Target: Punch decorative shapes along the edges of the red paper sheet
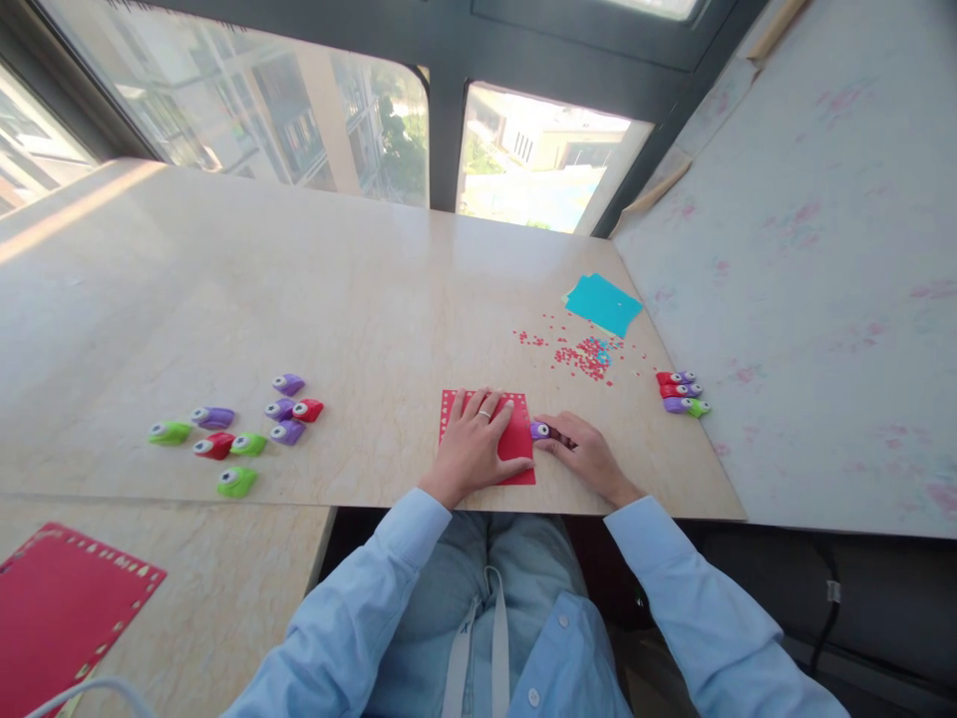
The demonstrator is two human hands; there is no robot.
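A red sheet of paper (521, 469) with small holes punched along its left and top edges lies at the table's front edge. Pressed flat on it is my left hand (473, 439), fingers spread, a ring on one finger. My right hand (579, 449) grips a small purple craft punch (539, 430) at the sheet's right edge. The punch touches or overlaps that edge; whether paper sits in its slot is hidden. Beyond the hands, red paper bits (587, 359) are scattered on the table, with a few blue ones among them.
Blue paper sheets (604, 304) lie at the back right. Several craft punches (679, 391) are stacked near the right wall. More purple, red and green punches (246, 445) spread across the left. A larger red punched sheet (71, 608) rests on the lower left surface.
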